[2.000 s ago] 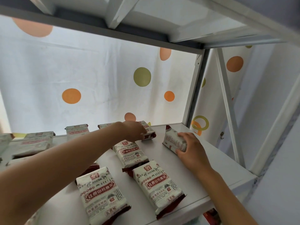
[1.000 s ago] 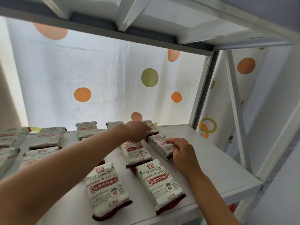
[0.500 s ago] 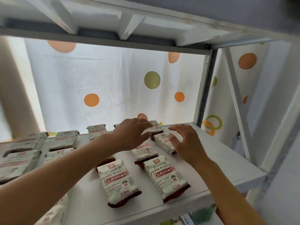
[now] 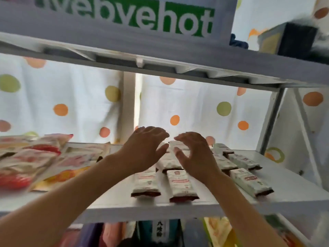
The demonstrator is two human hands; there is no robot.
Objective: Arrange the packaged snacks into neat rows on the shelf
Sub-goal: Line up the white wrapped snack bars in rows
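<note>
Both hands lifted off the packs now, fingers spread and empty: left hand (image 4: pixel 146 150) at 11 o'clock, right hand (image 4: pixel 194 154) at 1 o'clock of the cream-and-maroon snack packets (image 4: pixel 179 184). Rows of these lying flat on the white metal shelf (image 4: pixel 293 193), directly beneath and toward 3 o'clock of the palms. Loose red-and-yellow glossy bags (image 4: pixel 35 157) heaped at 9 o'clock. Green-and-white lettered box (image 4: pixel 124 16) overhead, newly in view compared with half a second ago. Polka-dot white curtain (image 4: pixel 195 107) behind.
</note>
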